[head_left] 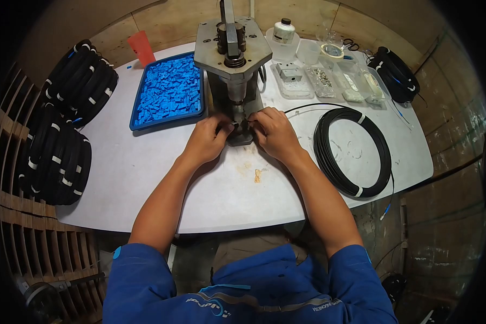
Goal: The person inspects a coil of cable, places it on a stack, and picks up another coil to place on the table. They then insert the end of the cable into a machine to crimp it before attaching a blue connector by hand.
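A metal press [233, 51] stands at the back centre of the white table. Both hands are at its lower part, one on each side of the tool. My left hand [208, 137] has its fingers bent together at the left of the press base [240, 140]; what they pinch is too small to name. On the right side, my right hand [274, 131] is also closed, its fingertips close to the tool. A black cable runs from near this hand to a coil of black cable [322, 154] lying on the right.
A blue tray [134, 116] of small blue pieces is left of the press. Bundled black coils [59, 156] lie at the far left, near a red cup [141, 48]. Clear containers [291, 89], a bottle [284, 32], tape [332, 51], scissors [351, 44] and another coil [395, 75] occupy the back right.
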### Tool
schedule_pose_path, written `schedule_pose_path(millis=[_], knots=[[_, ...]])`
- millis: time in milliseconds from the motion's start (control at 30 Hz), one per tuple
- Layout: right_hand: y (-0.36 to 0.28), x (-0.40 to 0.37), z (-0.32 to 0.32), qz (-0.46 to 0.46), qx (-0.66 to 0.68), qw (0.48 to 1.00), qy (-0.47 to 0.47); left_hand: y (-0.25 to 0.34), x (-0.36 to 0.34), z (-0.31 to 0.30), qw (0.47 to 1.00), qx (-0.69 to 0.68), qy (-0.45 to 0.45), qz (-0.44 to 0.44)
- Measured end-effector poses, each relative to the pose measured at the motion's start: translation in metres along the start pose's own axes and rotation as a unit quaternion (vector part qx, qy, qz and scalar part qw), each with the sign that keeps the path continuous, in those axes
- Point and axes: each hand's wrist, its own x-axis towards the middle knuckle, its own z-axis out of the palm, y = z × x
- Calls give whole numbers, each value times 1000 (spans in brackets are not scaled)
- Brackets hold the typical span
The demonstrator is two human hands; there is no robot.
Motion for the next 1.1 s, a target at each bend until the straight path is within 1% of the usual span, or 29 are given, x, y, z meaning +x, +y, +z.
schedule_pose_path(millis=[67,767,933,1100], knots=[[1,0,0,-1,1,1000,1,0,0,0,1000,-5,6,14],[0,1,-2,-4,15,1000,10,3,-1,0,1000,-8,1,1],[1,1,-2,-5,16,1000,8,1,-1,1,1000,-3,8,11],[1,0,-1,-3,-1,1000,5,4,-1,1,1000,-4,8,6]])
